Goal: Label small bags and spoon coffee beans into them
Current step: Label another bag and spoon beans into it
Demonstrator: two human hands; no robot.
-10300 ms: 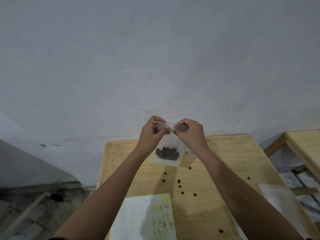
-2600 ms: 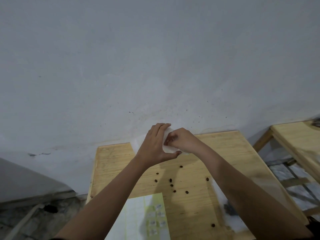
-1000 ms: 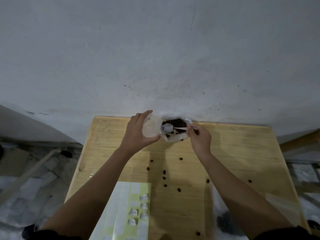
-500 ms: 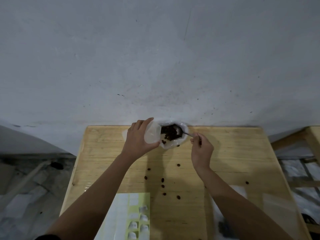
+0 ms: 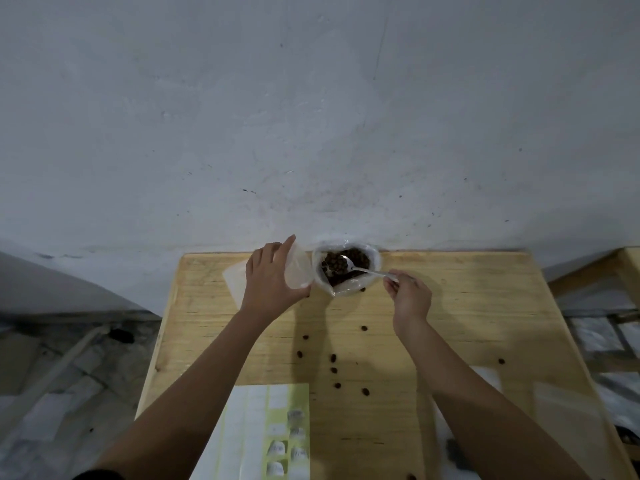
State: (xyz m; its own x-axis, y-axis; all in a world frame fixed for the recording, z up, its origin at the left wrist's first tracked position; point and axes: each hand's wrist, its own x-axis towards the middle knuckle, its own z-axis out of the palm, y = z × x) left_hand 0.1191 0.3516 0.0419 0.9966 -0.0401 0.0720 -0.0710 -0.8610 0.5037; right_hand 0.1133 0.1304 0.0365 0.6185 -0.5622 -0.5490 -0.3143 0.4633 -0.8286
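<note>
A large clear bag of coffee beans (image 5: 372,263) stands open at the far edge of the wooden table (image 5: 467,306), against the wall. My right hand (image 5: 408,297) pinches the handle of a metal spoon (image 5: 360,269); its bowl lies in the beans with several on it. My left hand (image 5: 273,280) holds a small empty clear bag (image 5: 298,271) open just left of the big bag. A sheet of labels (image 5: 263,431) lies at the near edge.
Loose coffee beans (image 5: 333,358) are scattered over the middle of the table. More clear bags (image 5: 485,375) lie at the near right, partly hidden by my right arm. A second wooden table (image 5: 623,268) stands to the right. A grey wall rises directly behind.
The spoon's bowl has come up out of the beans with several on it. My left hand keeps the small bag beside the big bag. Earlier, both hands sealed a filled bag.
</note>
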